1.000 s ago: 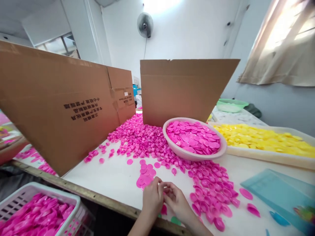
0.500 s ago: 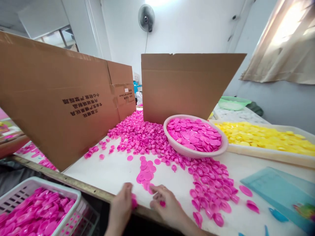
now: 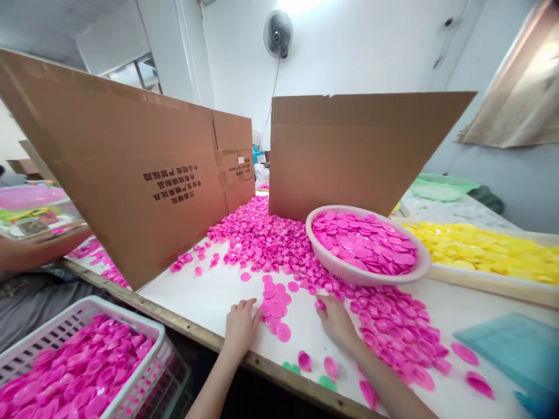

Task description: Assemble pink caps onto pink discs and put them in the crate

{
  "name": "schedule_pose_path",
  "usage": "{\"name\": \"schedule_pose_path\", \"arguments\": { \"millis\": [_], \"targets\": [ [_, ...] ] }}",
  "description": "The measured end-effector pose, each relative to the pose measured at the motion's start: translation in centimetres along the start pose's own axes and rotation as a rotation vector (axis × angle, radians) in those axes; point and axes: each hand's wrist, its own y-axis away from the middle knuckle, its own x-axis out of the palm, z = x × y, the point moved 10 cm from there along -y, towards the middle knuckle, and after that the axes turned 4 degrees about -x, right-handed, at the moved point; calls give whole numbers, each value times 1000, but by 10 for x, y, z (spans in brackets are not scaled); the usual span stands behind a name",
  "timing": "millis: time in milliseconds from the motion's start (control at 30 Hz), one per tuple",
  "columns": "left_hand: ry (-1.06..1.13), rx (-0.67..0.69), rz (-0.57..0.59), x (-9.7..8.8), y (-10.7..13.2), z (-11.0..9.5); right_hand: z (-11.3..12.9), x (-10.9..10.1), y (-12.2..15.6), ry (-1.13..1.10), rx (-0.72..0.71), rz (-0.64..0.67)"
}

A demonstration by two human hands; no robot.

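My left hand (image 3: pixel 241 329) lies on the white table (image 3: pixel 209 308) with its fingers spread, beside a loose spread of flat pink plastic discs (image 3: pixel 275 308). My right hand (image 3: pixel 336 321) reaches forward to the edge of a large heap of pink plastic caps (image 3: pixel 384 323), its fingertips at one cap (image 3: pixel 320 304). Whether it grips that cap is hard to see. Several pink caps (image 3: pixel 304 361) and green caps (image 3: pixel 327 383) lie near the table's front edge, between my forearms.
A pale pink basin (image 3: pixel 345 273) of pink discs and a white tray (image 3: pixel 489 279) of yellow discs stand to the right. A white basket (image 3: pixel 131 308) of pink pieces sits front left. Upright cardboard sheets (image 3: pixel 131 186) divide the table. A co-worker's forearm (image 3: pixel 39 250) shows at left.
My hands have moved apart, the left now flat beside the discs and no longer holding a pink piece. My head has turned, shifting the scene right, and a co-worker's forearm has appeared at left.
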Motion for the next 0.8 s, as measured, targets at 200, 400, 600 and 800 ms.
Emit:
{"name": "schedule_pose_path", "arguments": {
  "millis": [200,400,600,800],
  "targets": [
    [37,39,-12,18,-12,-20,10,-3,12,-348,-17,17],
    [486,231,-80,-5,-2,-59,12,-5,-1,-764,67,-20],
    [670,464,28,-5,4,-146,21,13,2,-1122,142,142],
    [1037,200,271,42,-14,-141,-11,8,0,-1068,246,18]
  ]
}}
